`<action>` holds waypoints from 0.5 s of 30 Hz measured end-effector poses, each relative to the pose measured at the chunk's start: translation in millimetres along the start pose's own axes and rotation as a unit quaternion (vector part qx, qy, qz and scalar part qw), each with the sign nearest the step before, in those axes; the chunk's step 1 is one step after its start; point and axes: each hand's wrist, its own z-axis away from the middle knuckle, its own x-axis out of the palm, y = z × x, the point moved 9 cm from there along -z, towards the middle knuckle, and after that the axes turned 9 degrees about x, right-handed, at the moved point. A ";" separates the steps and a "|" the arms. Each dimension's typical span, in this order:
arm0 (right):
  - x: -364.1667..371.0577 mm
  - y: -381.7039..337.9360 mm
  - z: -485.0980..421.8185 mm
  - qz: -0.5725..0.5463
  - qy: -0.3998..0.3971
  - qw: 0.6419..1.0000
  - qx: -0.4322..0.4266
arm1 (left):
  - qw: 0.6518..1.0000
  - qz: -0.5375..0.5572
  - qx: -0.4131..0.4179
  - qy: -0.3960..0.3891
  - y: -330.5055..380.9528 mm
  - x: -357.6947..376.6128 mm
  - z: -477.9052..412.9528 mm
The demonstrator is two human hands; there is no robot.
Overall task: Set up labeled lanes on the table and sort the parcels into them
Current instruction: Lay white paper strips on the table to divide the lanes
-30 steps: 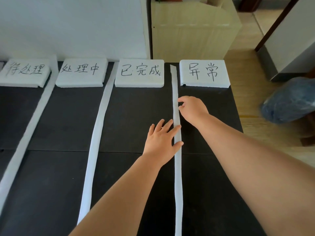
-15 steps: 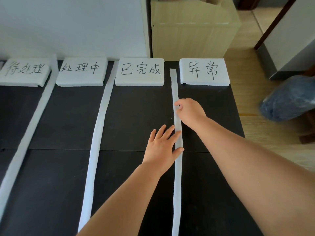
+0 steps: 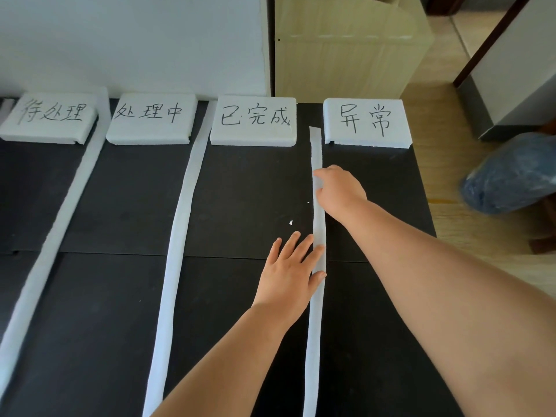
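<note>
Strip [image 3: 315, 320] on the right lies along the black table [image 3: 240, 191] from near the fourth label block [image 3: 367, 121], and I see the left hand [image 3: 290, 272] flat against its edge, right hand [image 3: 341, 192] pinching it farther up.

Left hand [image 3: 288, 272] presses the rightmost white strip [image 3: 315, 341]; right hand [image 3: 340, 191] pinches it.

Lanes [image 3: 126, 206] lie open between strips [image 3: 180, 236]; labels [image 3: 152, 118] line the back.

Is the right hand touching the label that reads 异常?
No, the right hand pinches the rightmost strip, short of that label.
</note>
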 end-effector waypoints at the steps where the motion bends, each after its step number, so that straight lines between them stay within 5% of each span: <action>1: 0.8 -0.6 0.1 0.005 -0.004 1.000 -0.002 | 1.000 -0.003 0.001 0.003 0.8 -0.3 1.7; 15: 10.6 -9.5 -0.6 0.104 -0.020 0.992 -0.061 | 0.999 -0.029 0.004 -0.034 -7.6 2.8 -5.9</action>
